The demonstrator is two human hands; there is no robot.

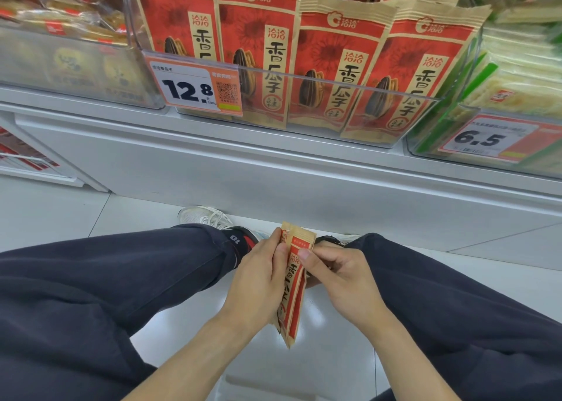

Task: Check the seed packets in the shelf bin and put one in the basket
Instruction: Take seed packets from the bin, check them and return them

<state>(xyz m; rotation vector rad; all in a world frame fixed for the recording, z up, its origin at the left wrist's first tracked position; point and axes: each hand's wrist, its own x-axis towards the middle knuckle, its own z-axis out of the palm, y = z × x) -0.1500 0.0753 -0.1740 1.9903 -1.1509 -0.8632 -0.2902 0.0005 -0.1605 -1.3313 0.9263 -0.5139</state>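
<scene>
Your left hand (258, 276) and right hand (340, 276) both pinch one red seed packet (294, 291); the bin (304, 79) tag (194, 87) reads 12.8.

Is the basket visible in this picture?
No, only the packet held by both hands, the bin and the floor show.

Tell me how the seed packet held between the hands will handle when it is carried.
The seed packet looks like thin kraft paper, so it probably bends rather than stays stiff. Seen edge-on it is slim, so likely light. Its matte surface should not slip from the left hand or right hand.
</scene>
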